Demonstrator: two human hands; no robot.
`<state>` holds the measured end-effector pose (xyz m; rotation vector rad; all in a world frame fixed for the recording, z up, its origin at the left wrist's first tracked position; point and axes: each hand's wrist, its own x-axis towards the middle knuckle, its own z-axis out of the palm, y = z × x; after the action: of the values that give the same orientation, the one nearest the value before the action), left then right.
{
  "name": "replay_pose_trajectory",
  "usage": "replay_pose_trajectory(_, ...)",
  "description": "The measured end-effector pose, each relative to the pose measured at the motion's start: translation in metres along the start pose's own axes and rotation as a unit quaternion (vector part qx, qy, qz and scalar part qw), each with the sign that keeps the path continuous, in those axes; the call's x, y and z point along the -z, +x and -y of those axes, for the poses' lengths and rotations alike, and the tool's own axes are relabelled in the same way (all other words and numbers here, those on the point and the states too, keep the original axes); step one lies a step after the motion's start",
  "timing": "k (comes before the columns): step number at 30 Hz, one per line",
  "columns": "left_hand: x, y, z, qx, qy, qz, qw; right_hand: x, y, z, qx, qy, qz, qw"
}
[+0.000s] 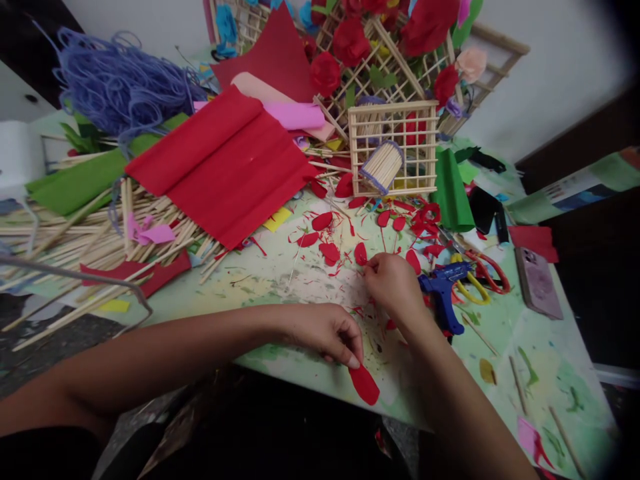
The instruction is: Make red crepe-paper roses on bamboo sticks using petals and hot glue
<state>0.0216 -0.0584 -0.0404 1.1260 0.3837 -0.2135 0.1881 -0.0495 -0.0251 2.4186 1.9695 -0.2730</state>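
Observation:
My left hand (333,337) pinches a red crepe-paper petal (365,385) between thumb and fingers, just over the table's front edge. Further up, my right hand (393,283) has its fingertips closed at the lower edge of another red petal (361,253) by the tabletop. Around it lie more loose red petals, such as a petal (322,221) and a folded-looking petal (329,253), among thin red scraps. A blue glue gun (445,293) rests beside my right wrist, with scissors (487,273) having red and yellow handles close by.
A large red crepe sheet (220,167) covers part of a pile of wooden sticks (95,247). Behind stand a stick lattice frame (393,113) and red paper flowers (350,41). Blue yarn (125,80) heaps at the left; a phone (539,282) lies right. A metal bar (100,280) crosses the left foreground.

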Motion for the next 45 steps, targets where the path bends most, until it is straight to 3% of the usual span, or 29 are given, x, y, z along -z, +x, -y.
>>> replay_pose_trajectory(12,0.0,-0.001,-0.004,0.003,0.011,-0.006,1.0,0.005,-0.003,0.007,-0.001,-0.052,0.004,0.999)
replay_pose_trajectory(19,-0.002,-0.001,-0.002,0.003,-0.011,-0.022,1.0,0.006,-0.002,0.006,0.002,-0.021,0.0,1.0)
replay_pose_trajectory(22,0.006,-0.01,-0.013,-0.006,-0.02,-0.081,0.996,0.01,-0.003,-0.004,0.006,0.04,0.0,0.999)
replay_pose_trajectory(25,0.025,-0.023,-0.038,-0.063,-0.015,-0.194,0.979,0.012,-0.008,-0.018,0.012,0.117,-0.036,0.992)
replay_pose_trajectory(28,0.049,-0.029,-0.067,-0.094,0.073,-0.276,0.954,0.008,-0.013,-0.029,0.02,0.236,-0.083,0.968)
replay_pose_trajectory(30,0.064,-0.026,-0.084,-0.078,0.156,-0.293,0.94,0.003,-0.016,-0.031,0.026,0.311,-0.113,0.943)
replay_pose_trajectory(34,0.083,-0.008,-0.105,-0.063,0.306,-0.243,0.918,-0.011,-0.017,-0.031,0.027,0.363,-0.14,0.921)
replay_pose_trajectory(38,0.093,0.011,-0.116,-0.032,0.408,-0.214,0.887,-0.018,-0.016,-0.031,0.03,0.355,-0.131,0.925)
replay_pose_trajectory(45,0.101,0.035,-0.128,0.06,0.527,-0.161,0.833,-0.01,-0.021,-0.031,0.037,0.334,-0.118,0.935)
